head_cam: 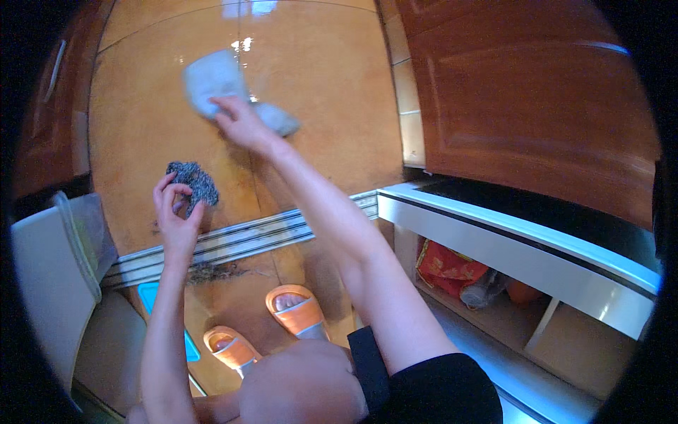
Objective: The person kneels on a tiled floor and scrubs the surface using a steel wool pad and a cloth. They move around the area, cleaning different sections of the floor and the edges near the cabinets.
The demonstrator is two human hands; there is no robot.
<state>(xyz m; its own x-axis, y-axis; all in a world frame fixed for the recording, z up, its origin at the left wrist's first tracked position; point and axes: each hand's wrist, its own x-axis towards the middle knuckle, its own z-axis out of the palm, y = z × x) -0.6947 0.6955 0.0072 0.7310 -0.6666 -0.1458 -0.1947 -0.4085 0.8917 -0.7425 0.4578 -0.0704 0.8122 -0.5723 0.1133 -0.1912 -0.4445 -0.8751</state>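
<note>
My left hand [177, 206] pinches a dark grey, coarse scouring pad or bunched cloth [197, 183] between thumb and fingers, just above the tiled floor [137, 127]. My right hand [238, 122] reaches farther out, its fingers on a pale blue-white cloth [216, 79], slightly blurred. Part of this cloth, or a second one, lies to the right of the hand [276, 119]. Whether the fingers grip the cloth or only press on it does not show. A metal sliding-door track [254, 236] crosses the floor below both hands, with dark dirt along its near side.
Brown cabinet doors [529, 106] stand at the right and more [42, 106] at the left. A white-framed open shelf unit [508, 238] holds a red patterned bag [450, 267]. A white panel [53, 249] is at the lower left. Orange slippers [296, 310] are on my feet.
</note>
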